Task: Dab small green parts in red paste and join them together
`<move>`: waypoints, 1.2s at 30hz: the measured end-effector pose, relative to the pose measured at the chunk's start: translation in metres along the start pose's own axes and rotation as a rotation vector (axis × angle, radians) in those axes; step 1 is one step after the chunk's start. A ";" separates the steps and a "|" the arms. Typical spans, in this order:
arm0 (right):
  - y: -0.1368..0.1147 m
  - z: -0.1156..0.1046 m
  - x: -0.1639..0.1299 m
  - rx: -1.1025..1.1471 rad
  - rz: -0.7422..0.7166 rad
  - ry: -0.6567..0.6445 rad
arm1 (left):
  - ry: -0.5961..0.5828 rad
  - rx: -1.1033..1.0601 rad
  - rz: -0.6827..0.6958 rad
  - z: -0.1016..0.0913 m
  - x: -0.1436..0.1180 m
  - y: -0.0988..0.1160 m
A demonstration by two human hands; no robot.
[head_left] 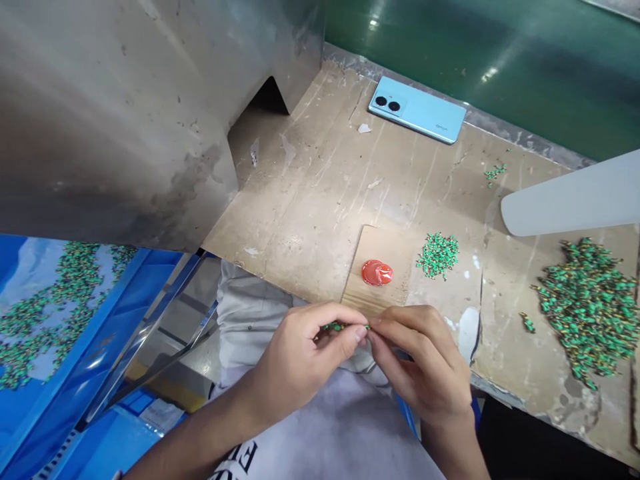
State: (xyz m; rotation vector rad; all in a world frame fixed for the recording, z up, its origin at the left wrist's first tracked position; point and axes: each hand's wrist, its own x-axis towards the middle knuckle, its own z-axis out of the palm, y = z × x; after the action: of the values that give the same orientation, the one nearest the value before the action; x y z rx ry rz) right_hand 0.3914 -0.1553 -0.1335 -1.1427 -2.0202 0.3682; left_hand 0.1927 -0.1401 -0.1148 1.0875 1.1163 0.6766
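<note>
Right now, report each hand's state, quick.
Left hand: closed, pinching small green parts at its fingertips.
Right hand: closed, fingertips pinched against the same green parts.

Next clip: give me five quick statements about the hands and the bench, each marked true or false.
1. Both hands pinch a small green part between them. True: left hand and right hand meet on the green part.
2. The phone lies screen up. False: the phone shows its camera lenses.
3. A red blob sits on a cardboard piece. True: red blob, cardboard piece.
4. The biggest green pile is left of the blob. False: the large pile is on the right.
5. The right hand rests on the phone. False: it is at the near edge.
</note>
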 end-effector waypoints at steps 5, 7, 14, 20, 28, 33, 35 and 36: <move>-0.002 0.001 0.004 0.054 0.041 0.003 | 0.055 0.127 0.041 0.001 0.002 -0.001; -0.001 0.002 0.005 0.081 0.067 -0.015 | 0.062 0.139 0.033 0.002 0.002 -0.002; 0.006 -0.002 0.008 0.201 0.103 -0.112 | 0.028 0.088 0.024 0.001 0.005 -0.002; 0.013 -0.013 0.013 0.248 0.150 -0.122 | -0.007 -0.067 -0.072 0.002 0.006 -0.002; 0.049 -0.018 0.025 -0.008 0.264 -0.015 | -0.057 -0.666 -0.116 -0.007 0.014 -0.010; 0.054 -0.014 0.029 -0.027 0.236 -0.052 | -0.064 -0.672 -0.166 -0.015 0.016 -0.008; 0.055 -0.013 0.027 -0.017 0.250 -0.039 | -0.022 -0.653 -0.168 -0.017 0.016 -0.006; 0.055 -0.013 0.027 -0.008 0.255 -0.033 | -0.002 -0.652 -0.174 -0.017 0.017 -0.005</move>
State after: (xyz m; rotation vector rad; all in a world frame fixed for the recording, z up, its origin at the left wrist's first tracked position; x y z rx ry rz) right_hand 0.4262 -0.1041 -0.1441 -1.4126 -1.9083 0.5089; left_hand 0.1817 -0.1217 -0.1266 0.4301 0.8790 0.8211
